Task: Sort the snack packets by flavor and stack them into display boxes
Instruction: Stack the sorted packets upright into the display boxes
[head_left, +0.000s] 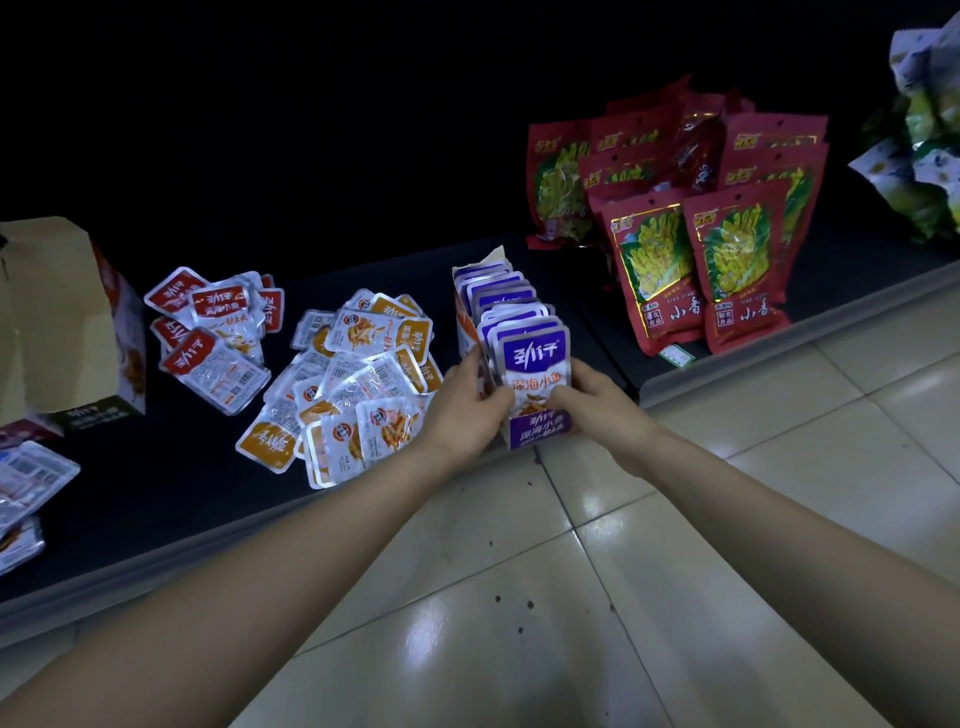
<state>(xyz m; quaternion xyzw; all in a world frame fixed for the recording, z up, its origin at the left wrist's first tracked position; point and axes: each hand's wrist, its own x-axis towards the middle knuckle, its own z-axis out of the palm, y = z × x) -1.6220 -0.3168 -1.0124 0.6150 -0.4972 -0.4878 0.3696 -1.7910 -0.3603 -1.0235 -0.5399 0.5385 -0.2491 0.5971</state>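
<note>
Purple display box (537, 435): sits right at the front edge of the dark surface (156, 493), its printed front panel facing the camera.
Box axis: long side runs from that front edge back into the dark, angling slightly left.
Purple packets (501, 301): standing upright in a row inside the box, faces forward, label tops up.
Front purple packet (532, 364): tallest in view, upright, just behind the front panel.
Edges: the box front almost overhangs the surface's grey rim, and the tiled floor (571, 597) begins just below it.
Open room: a bare dark strip lies between the box and the orange packets, and another to the box's right before the red bags.
Left hand (465, 410): clamped on the front purple packet's left edge, fingers curled behind, thumb on the face.
Right hand (592, 402): gripping the same packet's lower right, thumb pressed on the face, fingers wrapped round the side.
Hands together: close, either side of the packet, not touching each other.
Orange packets (358, 374): a loose heap just left of the box, lying flat at all angles.
Red packets (218, 332): a smaller loose pile further left.
Cardboard box (57, 322): standing at the far left.
Red bags (691, 249): upright to the right, well apart from the hands.
</note>
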